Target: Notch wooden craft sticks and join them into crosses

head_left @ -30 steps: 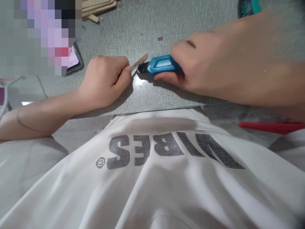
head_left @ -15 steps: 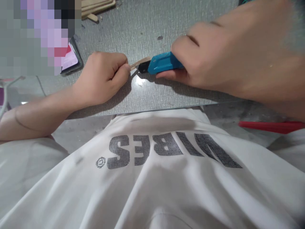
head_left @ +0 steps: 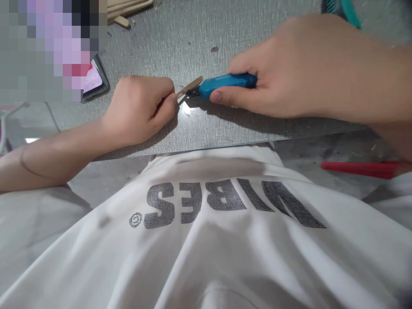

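My left hand [head_left: 141, 109] is closed in a pinch on a thin wooden craft stick [head_left: 193, 86]; the stick's free end points right and slightly up. My right hand [head_left: 289, 73] is wrapped around a blue utility knife [head_left: 227, 83], its thumb lying along the handle. The knife's black tip is at the stick, close to my left fingertips. Whether the blade is cutting into the wood I cannot tell. Both hands are just above the grey textured table [head_left: 161, 47], near its front edge.
Several wooden sticks [head_left: 128, 7] lie at the table's back left. A phone [head_left: 95, 81] with a lit screen is left of my left hand. A teal and black object [head_left: 346, 13] is at the back right. Something red [head_left: 357, 168] is below the table edge.
My right hand has rolled, turning the knife so its handle's narrow side and my thumb now show. More of the stick is visible. My left hand has barely moved.
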Tool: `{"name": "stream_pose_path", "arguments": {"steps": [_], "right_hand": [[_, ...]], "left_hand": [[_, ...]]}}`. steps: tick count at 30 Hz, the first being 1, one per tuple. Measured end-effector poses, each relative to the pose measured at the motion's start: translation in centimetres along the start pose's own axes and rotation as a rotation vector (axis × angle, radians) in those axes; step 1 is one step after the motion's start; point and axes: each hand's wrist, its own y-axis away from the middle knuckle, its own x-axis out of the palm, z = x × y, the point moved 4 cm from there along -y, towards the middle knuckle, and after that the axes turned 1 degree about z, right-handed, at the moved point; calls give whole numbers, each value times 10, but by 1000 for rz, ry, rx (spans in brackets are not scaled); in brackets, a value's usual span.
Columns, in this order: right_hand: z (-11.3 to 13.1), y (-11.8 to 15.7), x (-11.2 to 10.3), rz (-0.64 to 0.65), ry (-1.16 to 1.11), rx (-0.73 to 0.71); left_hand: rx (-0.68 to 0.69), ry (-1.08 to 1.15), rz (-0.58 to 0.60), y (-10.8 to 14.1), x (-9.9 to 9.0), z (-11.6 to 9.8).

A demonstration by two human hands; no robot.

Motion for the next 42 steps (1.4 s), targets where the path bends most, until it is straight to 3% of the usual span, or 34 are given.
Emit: {"name": "stream_pose_path", "arguments": {"steps": [6, 14, 25, 29, 35, 39, 42], "right_hand": [[6, 7, -4, 15, 22, 64], [15, 16, -4, 35, 190, 12], [5, 14, 5, -48, 179, -70], [-9, 14, 21, -219, -76, -150], [-27, 18, 60, -171, -238, -181], [-23, 11, 46, -199, -222, -188], [-14, 1, 22, -244, -35, -185]], "left_hand": [[66, -22, -68, 0, 7, 6], [124, 167, -99, 4, 12, 24], [193, 46, -126, -3, 8, 10], [160, 68, -111, -5, 10, 17], [216, -52, -44, -5, 13, 24], [283, -67, -80, -7, 9, 20], [329, -12, -74, -9, 7, 18]]}}
